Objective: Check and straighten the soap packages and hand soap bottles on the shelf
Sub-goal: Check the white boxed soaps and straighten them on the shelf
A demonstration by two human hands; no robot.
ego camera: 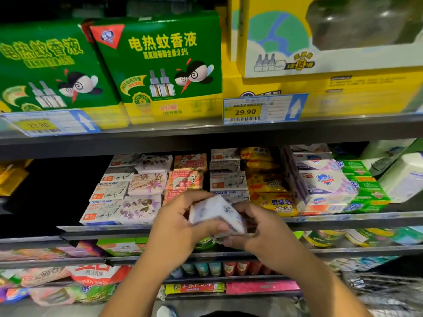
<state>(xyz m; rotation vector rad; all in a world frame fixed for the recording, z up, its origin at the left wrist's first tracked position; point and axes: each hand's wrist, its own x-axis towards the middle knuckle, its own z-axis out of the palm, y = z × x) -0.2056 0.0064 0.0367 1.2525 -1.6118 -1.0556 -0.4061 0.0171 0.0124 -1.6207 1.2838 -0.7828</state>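
Left grip (pixel 180 221) and right grip (pixel 258 234) are both being clenched round one white soap package (pixel 217 213), which is being held just before the shelf (pixel 160 227) edge. Stacks (pixel 146 186) behind are being shown slightly askew; most straightening is judged outstanding.

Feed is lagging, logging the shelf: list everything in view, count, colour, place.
green boxes: two, green-yellow, top shelf left
yellow box: one, yellow, top shelf right
price tags: two, blue-white, top shelf edge
Goat Soap boxes: several, white, soap shelf left and middle
floral soaps: three, lilac-pink, soap shelf left
pink soap boxes: several, pink-orange, shelf middle
sulfur soap packs: several, yellow, right of middle
Safeguard packs: several, white-purple, further right
green soap packs: several, green, far right
lower-shelf goods: many, mixed, blurred
held soap box: one, white, between the hands
left hand: one, grip on held soap box
right hand: one, grip on held soap box
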